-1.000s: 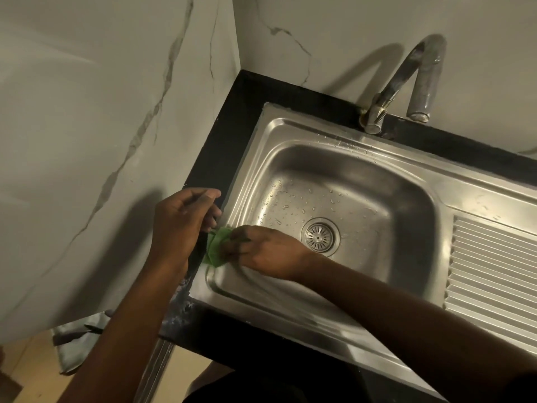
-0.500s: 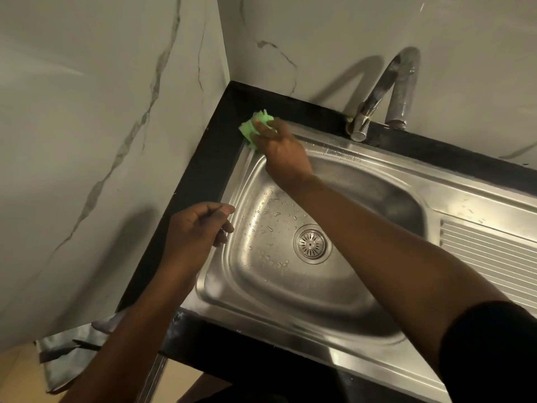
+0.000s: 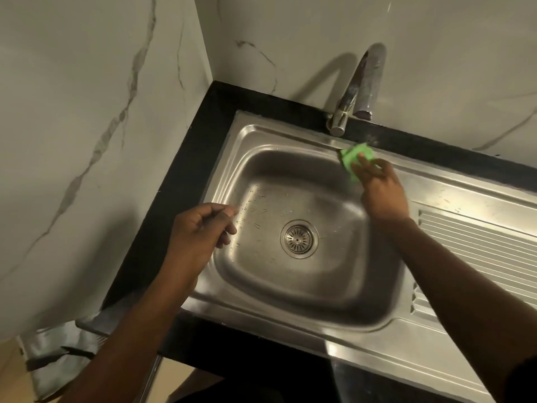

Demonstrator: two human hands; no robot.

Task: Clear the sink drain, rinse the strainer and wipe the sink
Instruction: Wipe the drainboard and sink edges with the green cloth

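A stainless steel sink (image 3: 279, 135) is set in a black counter. The round metal strainer (image 3: 298, 238) sits in the drain at the basin's middle. My right hand (image 3: 380, 190) presses a green cloth (image 3: 353, 158) against the sink's back rim, just below the tap. My left hand (image 3: 200, 231) hovers over the sink's left rim with its fingers loosely curled, holding nothing that I can see. Water drops dot the basin's left side.
A chrome tap (image 3: 360, 85) rises from the back edge near the cloth. A ribbed draining board (image 3: 479, 248) lies to the right of the basin. Marble walls close the left and back sides. A grey cloth (image 3: 55, 359) hangs at the lower left.
My right hand has swept the green cloth from the front left of the basin up to the back left corner, then right along the back rim to below the tap. My left hand stayed.
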